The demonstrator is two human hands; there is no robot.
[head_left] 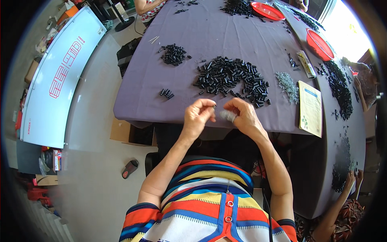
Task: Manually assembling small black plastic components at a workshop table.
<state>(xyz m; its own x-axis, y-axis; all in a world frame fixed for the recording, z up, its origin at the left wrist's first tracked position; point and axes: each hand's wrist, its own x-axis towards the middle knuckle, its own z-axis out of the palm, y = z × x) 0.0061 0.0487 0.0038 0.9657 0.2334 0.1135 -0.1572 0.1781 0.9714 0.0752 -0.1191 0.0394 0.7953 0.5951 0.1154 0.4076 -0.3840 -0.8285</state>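
My left hand (196, 119) is closed in a pinch just past the near edge of the table, with a small black cylindrical piece (214, 107) at its fingertips. Close beside it, my right hand (248, 120) is closed around a clump of small clear-grey pieces (228, 115). The two hands are a short gap apart. Right behind them spreads a big heap of short black cylinders (225, 74). A few more black cylinders (166, 93) lie in a loose row to the left. A pile of clear-grey bits (287, 85) sits to the right.
A yellowish booklet (310, 108) and a long narrow box (306, 64) lie on the purple tablecloth (141, 90). A smaller black heap (173, 55) is farther left. Red trays (267, 11) stand at the back. Other people (336, 213) sit around the table, hands over black pieces.
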